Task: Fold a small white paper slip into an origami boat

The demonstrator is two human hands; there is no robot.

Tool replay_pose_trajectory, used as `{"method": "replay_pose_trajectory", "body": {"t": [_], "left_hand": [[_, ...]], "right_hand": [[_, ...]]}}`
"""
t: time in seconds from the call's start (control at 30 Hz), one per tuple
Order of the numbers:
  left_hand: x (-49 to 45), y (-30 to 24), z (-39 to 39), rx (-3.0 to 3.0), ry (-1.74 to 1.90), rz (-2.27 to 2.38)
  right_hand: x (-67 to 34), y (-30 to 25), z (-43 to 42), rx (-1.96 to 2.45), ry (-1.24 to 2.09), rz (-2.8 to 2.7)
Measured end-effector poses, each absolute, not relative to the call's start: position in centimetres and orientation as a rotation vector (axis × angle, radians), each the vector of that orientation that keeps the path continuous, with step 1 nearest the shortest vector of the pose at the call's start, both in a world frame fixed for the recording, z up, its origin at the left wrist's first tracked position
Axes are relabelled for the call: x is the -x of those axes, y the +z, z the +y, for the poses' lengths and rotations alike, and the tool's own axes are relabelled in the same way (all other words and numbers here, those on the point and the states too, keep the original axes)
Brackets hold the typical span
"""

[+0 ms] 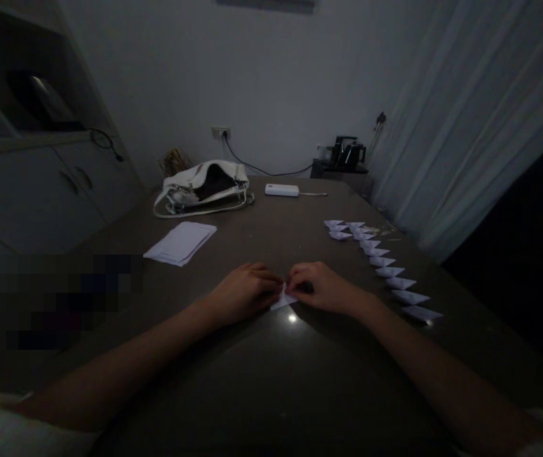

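A small folded piece of white paper (283, 301) lies on the dark table (271, 387) in front of me. My left hand (248, 291) is closed on its left side, fingers bent over the edge. From the right, my right hand (318, 287) pinches the paper's top near the left fingertips. The fingers hide much of the paper, so its exact folds cannot be made out. Off to the right stands a row of several folded paper boats (389, 271), with a few more at its far end. A stack of white paper sheets (182, 243) lies to the left.
A white handbag (205, 185) sits open at the back left. Near the far edge lies a white power bank (281, 190) with a strap. A black kettle (353, 155) stands on a small stand beyond the table, and a curtain (471, 114) hangs at right.
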State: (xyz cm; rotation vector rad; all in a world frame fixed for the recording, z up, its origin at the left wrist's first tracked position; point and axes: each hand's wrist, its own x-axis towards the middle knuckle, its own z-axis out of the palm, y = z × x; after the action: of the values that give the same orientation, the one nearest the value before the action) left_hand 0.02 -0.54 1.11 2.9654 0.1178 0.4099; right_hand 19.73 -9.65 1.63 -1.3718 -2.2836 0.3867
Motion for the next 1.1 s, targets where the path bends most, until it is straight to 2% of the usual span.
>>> {"method": "replay_pose_trajectory", "body": {"t": [0.9, 1.1], "left_hand": [[-0.15, 1.4, -0.55, -3.026, 0.315, 0.169], [-0.23, 1.72, -0.5, -3.063, 0.361, 0.172]], "right_hand": [[-19.72, 1.53, -9.65, 1.382, 0.407, -2.252], [-19.88, 1.24, -9.15, 1.501, 0.435, -2.036]]}}
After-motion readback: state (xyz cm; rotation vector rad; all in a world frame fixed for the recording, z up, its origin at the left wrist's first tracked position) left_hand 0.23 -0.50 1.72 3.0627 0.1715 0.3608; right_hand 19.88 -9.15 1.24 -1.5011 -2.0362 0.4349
